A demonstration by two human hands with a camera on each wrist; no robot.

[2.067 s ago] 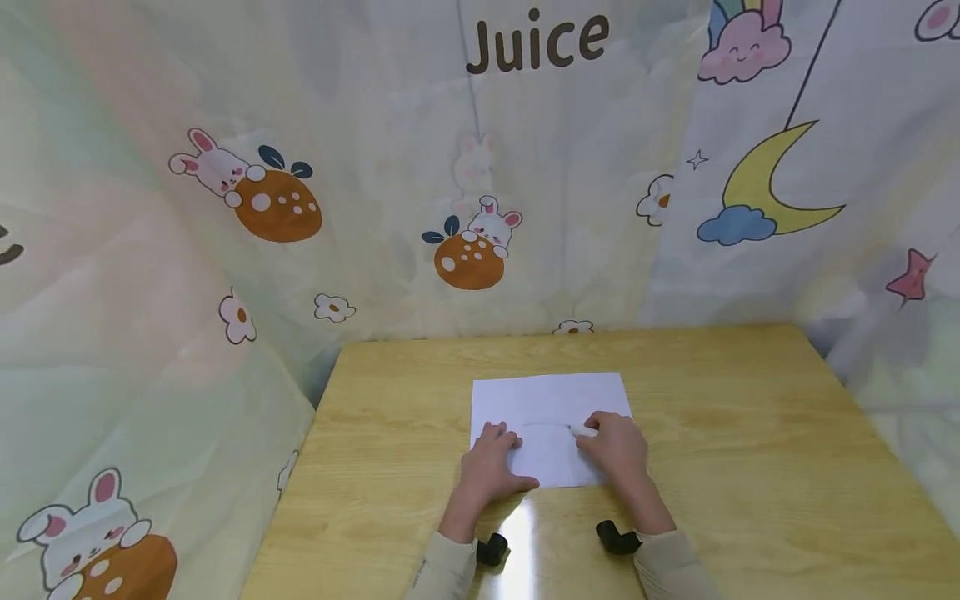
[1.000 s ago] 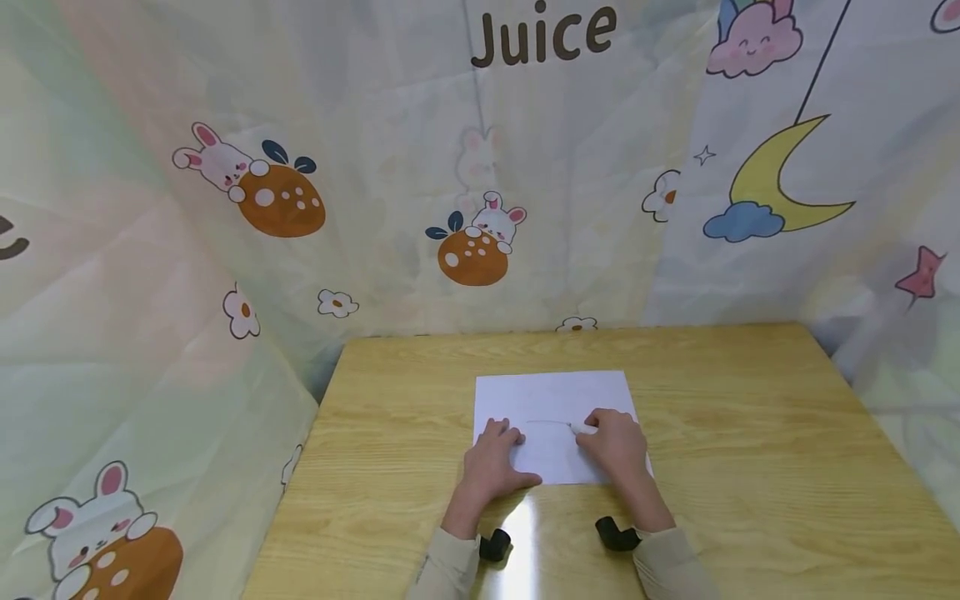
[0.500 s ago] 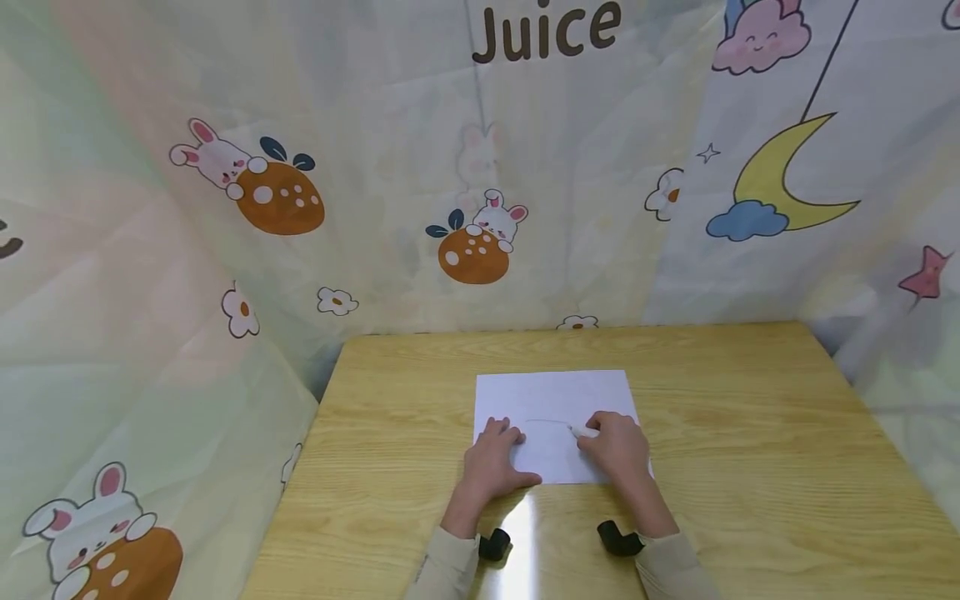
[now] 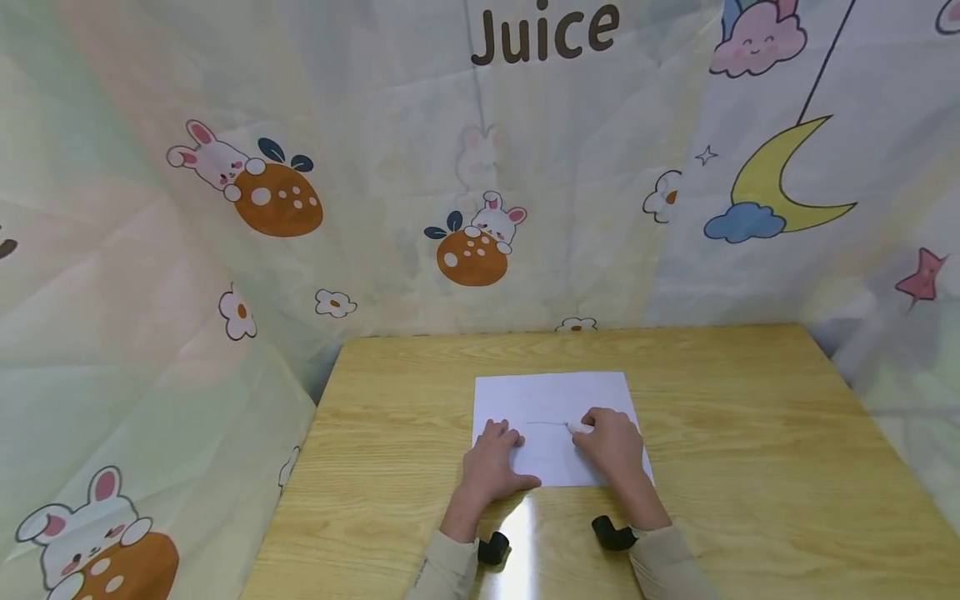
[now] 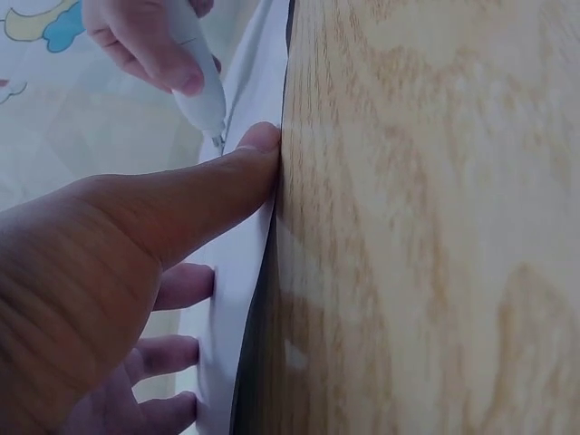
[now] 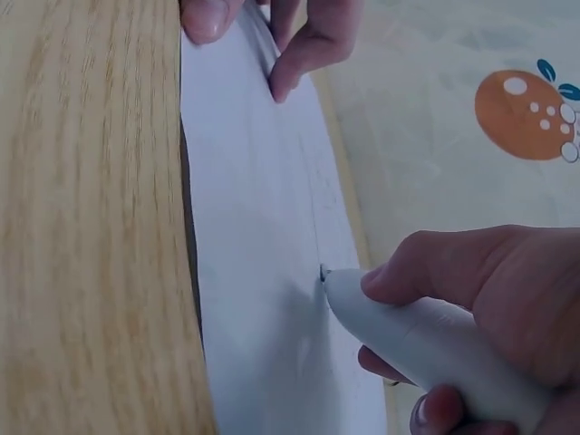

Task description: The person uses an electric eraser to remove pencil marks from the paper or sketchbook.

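A white sheet of paper (image 4: 551, 396) lies on the wooden table, with a thin grey line (image 4: 545, 422) running across its middle. My left hand (image 4: 491, 462) presses on the left part of the sheet, fingers spread. Its thumb (image 5: 217, 186) lies at the near edge. In my right hand (image 4: 613, 442) I grip a thick white pen-shaped tool (image 6: 408, 335) with a tapered end and small dark tip (image 6: 325, 272). That tip is right at the paper, at the line's right end. The tool's rear end is hidden by the hand.
The wooden table (image 4: 405, 417) surrounds the sheet. A dark strip (image 6: 190, 217) shows along the sheet's near edge. Black wrist mounts (image 4: 492, 548) sit at both cuffs. Behind the table hangs a printed cloth (image 4: 375, 167) with rabbits, fruit and a moon.
My right hand and the white tool have shifted slightly left and away from me over the last half second. The left hand holds its place on the sheet.
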